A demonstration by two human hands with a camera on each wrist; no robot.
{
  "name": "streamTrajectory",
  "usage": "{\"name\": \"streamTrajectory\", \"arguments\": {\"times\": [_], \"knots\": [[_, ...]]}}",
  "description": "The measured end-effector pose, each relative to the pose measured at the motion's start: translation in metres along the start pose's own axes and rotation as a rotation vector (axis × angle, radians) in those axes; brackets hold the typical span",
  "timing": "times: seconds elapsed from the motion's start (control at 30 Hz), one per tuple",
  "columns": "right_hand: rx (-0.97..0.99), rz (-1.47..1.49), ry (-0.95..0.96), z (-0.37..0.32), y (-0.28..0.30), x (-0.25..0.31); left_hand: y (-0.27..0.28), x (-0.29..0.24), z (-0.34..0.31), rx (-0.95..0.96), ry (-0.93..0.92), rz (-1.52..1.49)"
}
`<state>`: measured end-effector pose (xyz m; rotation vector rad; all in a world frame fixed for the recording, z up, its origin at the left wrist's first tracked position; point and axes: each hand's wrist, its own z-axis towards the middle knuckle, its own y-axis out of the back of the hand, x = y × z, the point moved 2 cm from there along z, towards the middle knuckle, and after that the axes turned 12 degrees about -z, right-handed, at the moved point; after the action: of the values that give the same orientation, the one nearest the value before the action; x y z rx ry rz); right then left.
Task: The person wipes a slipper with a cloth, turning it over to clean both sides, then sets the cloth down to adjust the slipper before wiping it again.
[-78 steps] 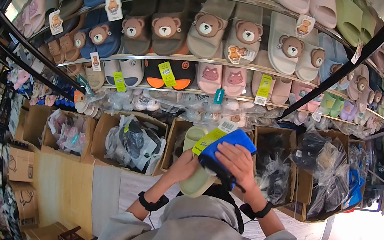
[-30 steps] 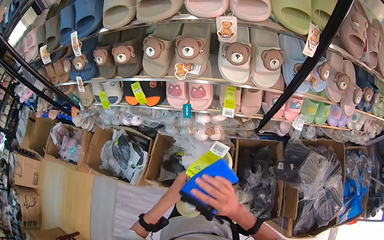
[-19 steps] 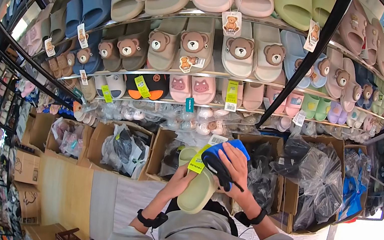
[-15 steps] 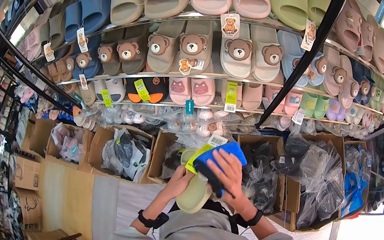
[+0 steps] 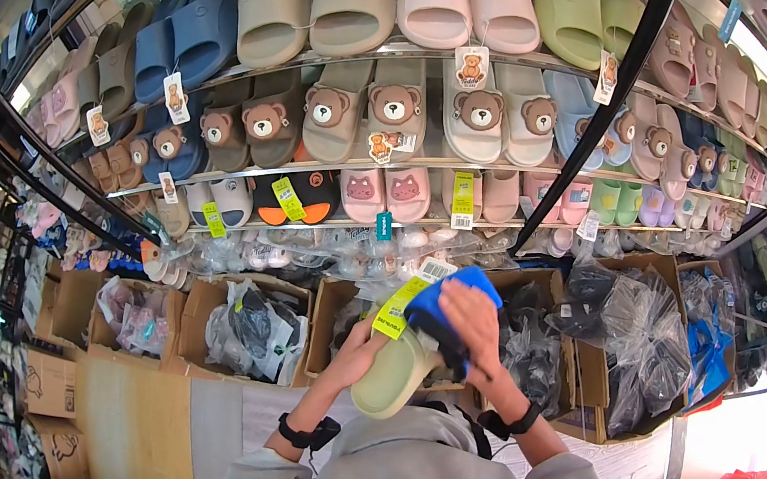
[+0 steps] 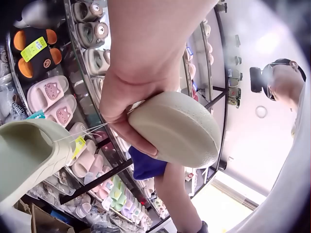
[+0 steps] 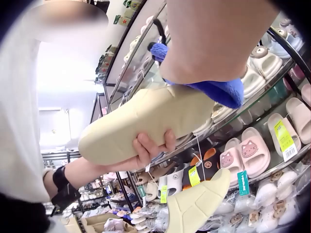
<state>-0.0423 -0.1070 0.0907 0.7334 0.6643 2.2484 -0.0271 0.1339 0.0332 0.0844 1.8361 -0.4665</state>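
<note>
My left hand [image 5: 354,356] grips a pale green slide slipper [image 5: 388,380] by its side, fingertips against the sole [image 7: 146,114] in the right wrist view. A string ties it to a matching slipper [image 7: 199,201] that hangs loose below. A yellow-green tag [image 5: 399,308] with a white barcode label lies beside the strap end. My right hand [image 5: 474,324] holds a blue-and-black cloth [image 5: 429,310] over the slipper's upper end. In the left wrist view the cloth [image 6: 146,164] shows below the slipper; most of the right fingers' undersides are hidden.
Glass shelves ahead carry rows of slippers, including bear-faced ones [image 5: 479,111] and pink cat ones [image 5: 385,189]. A black post [image 5: 594,123] slants across them. Open cardboard boxes [image 5: 199,310] with bagged footwear [image 5: 637,333] stand below, close beyond the hands.
My right hand with the cloth has shifted over the slipper, away from its lower end, baring more of it. The left hand keeps its grip while the head view has shifted.
</note>
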Motion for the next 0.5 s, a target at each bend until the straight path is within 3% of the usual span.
{"name": "streamTrajectory", "arguments": {"times": [0.1, 0.17, 0.37, 0.5], "knots": [[-0.019, -0.017, -0.216, 0.013, -0.005, -0.002, 0.01, 0.004, 0.005, 0.011, 0.021, -0.042], [-0.001, -0.058, -0.218, 0.013, -0.009, 0.003, 0.017, 0.01, 0.006, -0.048, 0.071, -0.019], [0.106, -0.076, 0.121, 0.002, -0.012, 0.058, 0.017, 0.004, -0.001, -0.145, 0.096, -0.133], [0.201, -0.12, 0.305, 0.0, -0.014, 0.074, 0.038, 0.035, -0.005, 0.004, -0.107, 0.074]]}}
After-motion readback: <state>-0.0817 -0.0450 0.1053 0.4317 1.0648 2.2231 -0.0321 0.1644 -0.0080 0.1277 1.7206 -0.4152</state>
